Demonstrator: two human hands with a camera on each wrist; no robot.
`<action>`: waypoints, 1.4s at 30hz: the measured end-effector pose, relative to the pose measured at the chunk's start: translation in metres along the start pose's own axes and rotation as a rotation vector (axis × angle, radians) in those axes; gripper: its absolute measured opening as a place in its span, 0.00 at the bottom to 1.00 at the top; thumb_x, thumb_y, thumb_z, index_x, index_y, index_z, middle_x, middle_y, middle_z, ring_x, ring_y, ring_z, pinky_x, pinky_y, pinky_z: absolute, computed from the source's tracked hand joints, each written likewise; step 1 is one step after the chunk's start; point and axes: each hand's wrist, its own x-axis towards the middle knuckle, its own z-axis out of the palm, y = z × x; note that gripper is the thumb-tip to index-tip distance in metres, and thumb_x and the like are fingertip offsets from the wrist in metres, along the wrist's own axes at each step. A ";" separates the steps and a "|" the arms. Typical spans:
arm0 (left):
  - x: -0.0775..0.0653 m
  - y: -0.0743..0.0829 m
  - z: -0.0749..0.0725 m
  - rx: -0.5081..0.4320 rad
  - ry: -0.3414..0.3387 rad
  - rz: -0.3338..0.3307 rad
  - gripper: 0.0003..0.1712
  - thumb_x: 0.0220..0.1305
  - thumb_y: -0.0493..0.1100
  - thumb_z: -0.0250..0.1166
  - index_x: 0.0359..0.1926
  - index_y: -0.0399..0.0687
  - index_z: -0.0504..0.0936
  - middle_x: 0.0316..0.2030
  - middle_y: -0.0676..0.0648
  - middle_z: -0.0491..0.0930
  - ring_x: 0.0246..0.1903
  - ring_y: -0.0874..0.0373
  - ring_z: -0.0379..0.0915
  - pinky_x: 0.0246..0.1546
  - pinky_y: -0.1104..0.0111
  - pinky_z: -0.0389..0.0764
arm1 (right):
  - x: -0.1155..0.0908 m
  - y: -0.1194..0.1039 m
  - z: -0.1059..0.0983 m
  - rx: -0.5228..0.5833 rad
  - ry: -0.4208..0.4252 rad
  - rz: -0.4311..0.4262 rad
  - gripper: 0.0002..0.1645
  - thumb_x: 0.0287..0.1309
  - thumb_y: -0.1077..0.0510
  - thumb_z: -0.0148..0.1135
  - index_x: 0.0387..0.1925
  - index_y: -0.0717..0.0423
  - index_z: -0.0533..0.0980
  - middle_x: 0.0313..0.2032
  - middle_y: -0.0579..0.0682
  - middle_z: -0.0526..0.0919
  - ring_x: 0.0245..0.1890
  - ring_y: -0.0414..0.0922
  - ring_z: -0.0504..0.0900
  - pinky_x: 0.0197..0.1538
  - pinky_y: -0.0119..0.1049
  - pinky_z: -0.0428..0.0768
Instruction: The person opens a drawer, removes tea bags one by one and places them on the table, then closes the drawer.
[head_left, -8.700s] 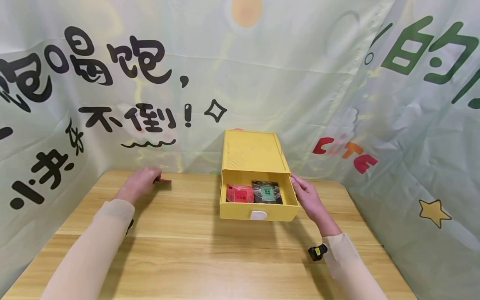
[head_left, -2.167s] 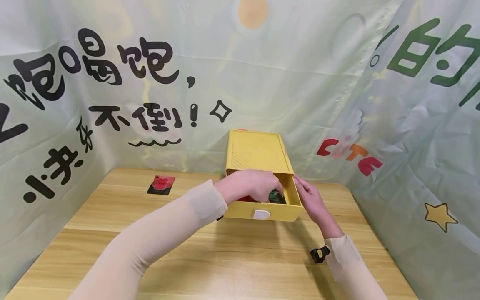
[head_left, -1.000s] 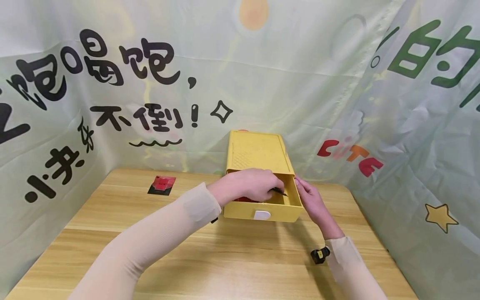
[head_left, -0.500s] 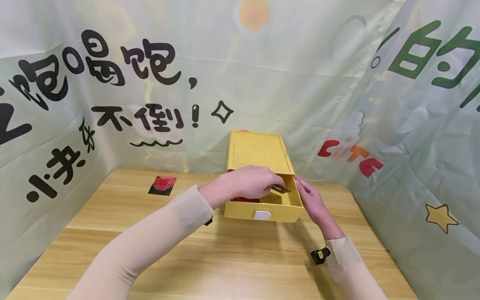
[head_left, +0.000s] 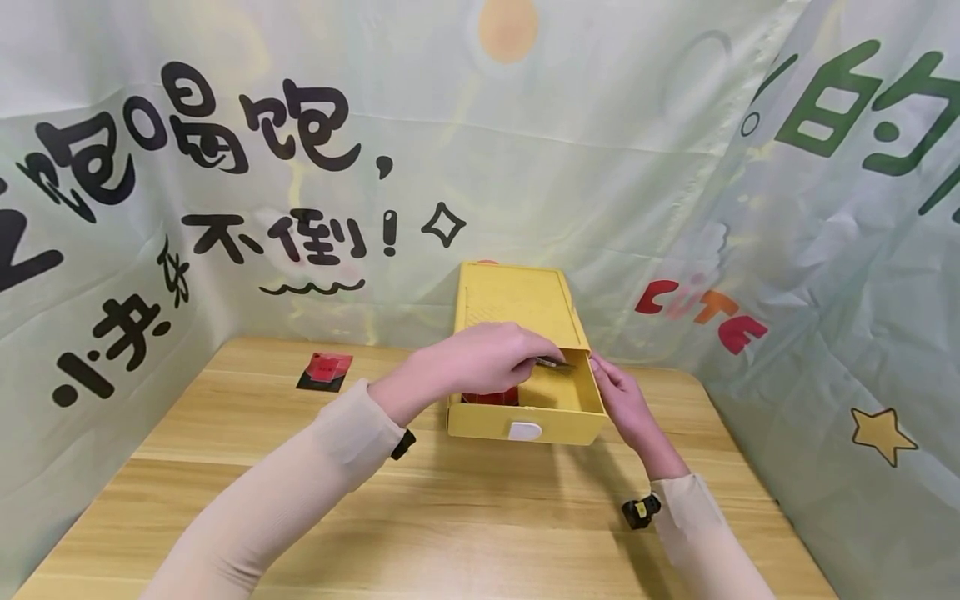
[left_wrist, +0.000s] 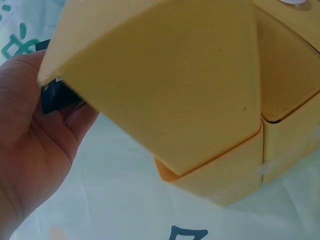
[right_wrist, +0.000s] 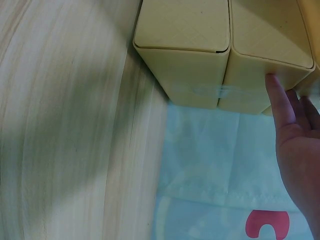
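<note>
At the drawer (head_left: 480, 422), a light pinch

Far left on the counter (head_left: 375, 533), a red packet (head_left: 327, 367) overlaps a black one (head_left: 321, 386). The left hand (head_left: 491, 358) pinches a dark packet (head_left: 553, 362) above the drawer; likely light, bendable and slick, it wants an edge grip. The right hand (head_left: 621, 392) rests nearly straight fingers against the yellow box (head_left: 517, 300).

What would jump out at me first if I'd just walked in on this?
Probably the bright yellow drawer unit at the back of the wooden table, its drawer standing open. The left hand pinches a dark packet over that drawer, while the right hand touches the unit's side. Behind, big black lettering sprawls across the pale cloth.
</note>
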 end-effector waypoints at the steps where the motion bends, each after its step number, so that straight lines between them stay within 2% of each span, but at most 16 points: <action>1: -0.002 0.000 -0.002 -0.011 0.014 0.008 0.21 0.61 0.36 0.48 0.53 0.56 0.76 0.48 0.61 0.76 0.41 0.74 0.65 0.41 0.76 0.71 | 0.000 0.000 0.000 0.006 -0.004 -0.003 0.32 0.65 0.44 0.43 0.65 0.57 0.58 0.66 0.55 0.56 0.61 0.44 0.57 0.53 0.24 0.68; 8: -0.017 -0.003 -0.010 -0.063 0.116 0.043 0.20 0.60 0.34 0.49 0.52 0.51 0.75 0.48 0.57 0.77 0.42 0.72 0.66 0.43 0.75 0.71 | -0.001 -0.001 0.001 0.032 -0.003 -0.017 0.31 0.66 0.46 0.43 0.64 0.57 0.58 0.66 0.56 0.56 0.61 0.45 0.59 0.50 0.22 0.70; 17: -0.038 -0.009 -0.011 -0.081 0.212 0.029 0.20 0.59 0.34 0.49 0.51 0.50 0.76 0.46 0.56 0.77 0.39 0.70 0.67 0.40 0.74 0.72 | 0.000 0.000 0.000 0.027 0.000 -0.024 0.31 0.66 0.46 0.43 0.64 0.58 0.58 0.65 0.56 0.57 0.59 0.44 0.61 0.49 0.23 0.70; 25: -0.060 -0.013 -0.013 -0.135 0.354 0.094 0.22 0.58 0.31 0.52 0.52 0.51 0.76 0.47 0.55 0.77 0.43 0.72 0.67 0.42 0.70 0.76 | -0.001 0.000 0.002 0.034 0.000 -0.012 0.31 0.66 0.46 0.43 0.64 0.58 0.58 0.65 0.56 0.57 0.59 0.44 0.61 0.49 0.23 0.70; 33: -0.078 -0.020 -0.016 -0.117 0.488 0.166 0.24 0.56 0.27 0.52 0.53 0.49 0.75 0.50 0.55 0.76 0.50 0.66 0.65 0.49 0.69 0.72 | -0.001 -0.001 0.001 0.024 -0.004 -0.009 0.32 0.65 0.45 0.44 0.64 0.58 0.58 0.65 0.56 0.57 0.60 0.44 0.59 0.49 0.22 0.70; 42: -0.099 -0.031 -0.011 -0.075 0.620 0.111 0.25 0.53 0.27 0.55 0.51 0.52 0.77 0.48 0.55 0.77 0.49 0.63 0.66 0.49 0.67 0.72 | 0.000 0.001 0.002 0.033 -0.004 -0.011 0.33 0.65 0.45 0.44 0.64 0.59 0.58 0.65 0.56 0.57 0.60 0.44 0.59 0.49 0.22 0.70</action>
